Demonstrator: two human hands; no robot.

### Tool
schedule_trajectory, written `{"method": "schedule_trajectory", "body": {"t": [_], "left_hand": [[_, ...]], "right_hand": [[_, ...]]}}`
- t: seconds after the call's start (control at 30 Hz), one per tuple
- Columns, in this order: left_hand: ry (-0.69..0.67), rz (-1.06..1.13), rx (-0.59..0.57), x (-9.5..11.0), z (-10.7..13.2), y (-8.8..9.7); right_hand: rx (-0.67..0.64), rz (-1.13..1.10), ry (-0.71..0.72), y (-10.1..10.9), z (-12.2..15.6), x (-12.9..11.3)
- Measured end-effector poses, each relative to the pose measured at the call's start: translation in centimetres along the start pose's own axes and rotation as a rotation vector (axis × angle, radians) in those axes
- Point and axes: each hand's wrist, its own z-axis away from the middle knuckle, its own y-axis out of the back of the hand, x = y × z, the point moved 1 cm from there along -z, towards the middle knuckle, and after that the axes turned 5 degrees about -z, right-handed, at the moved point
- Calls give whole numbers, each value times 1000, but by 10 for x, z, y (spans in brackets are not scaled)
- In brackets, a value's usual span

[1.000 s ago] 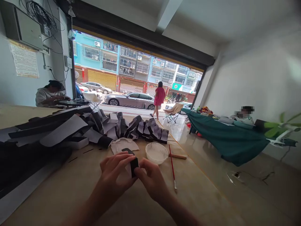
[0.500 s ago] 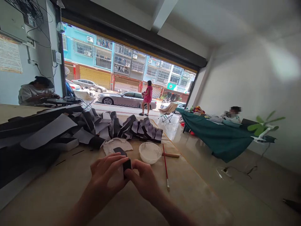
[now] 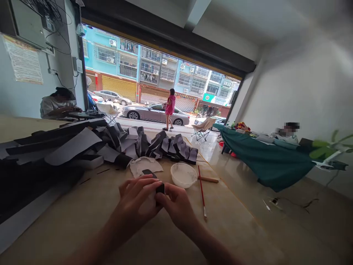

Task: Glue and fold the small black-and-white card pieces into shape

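Note:
Both of my hands meet over the tan worktable [image 3: 91, 217] around a small black and white piece [image 3: 159, 189]. My left hand [image 3: 136, 200] curls round it from the left, with the thumb on top. My right hand [image 3: 175, 206] pinches its right edge. Most of the piece is hidden by my fingers. Just behind my hands lie a white cloth with a dark piece on it [image 3: 143, 165] and a white bowl of paste [image 3: 183, 174].
A red-handled brush [image 3: 202, 191] and a wooden stick [image 3: 209, 179] lie right of the bowl. A heap of black and white folded pieces [image 3: 124, 145] fills the table's back left. One person sits at the far left [image 3: 56, 105], another behind a green-draped table [image 3: 264, 162].
My hands stay closed on the small piece, which now shows less between the fingers. The view swung left and then back. The person outside in red walked left.

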Motion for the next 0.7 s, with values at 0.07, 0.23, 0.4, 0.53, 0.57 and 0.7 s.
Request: {"method": "schedule_trajectory", "body": {"t": [0.07, 0.23, 0.4, 0.53, 0.57, 0.7], "left_hand": [[0, 10, -11, 2, 1, 1], [53, 40, -26, 3, 3, 1], [163, 113, -47, 3, 4, 1], [192, 162, -62, 4, 5, 0], [190, 170, -60, 4, 5, 0], [177, 182, -63, 5, 5, 0]], "right_hand": [[4, 8, 0, -1, 1, 1], [-5, 39, 17, 1, 2, 3], [-1, 20, 64, 8, 6, -2], [17, 29, 50, 10, 7, -2], [20, 34, 53, 10, 7, -2], [24, 72, 91, 11, 8, 1]]}}
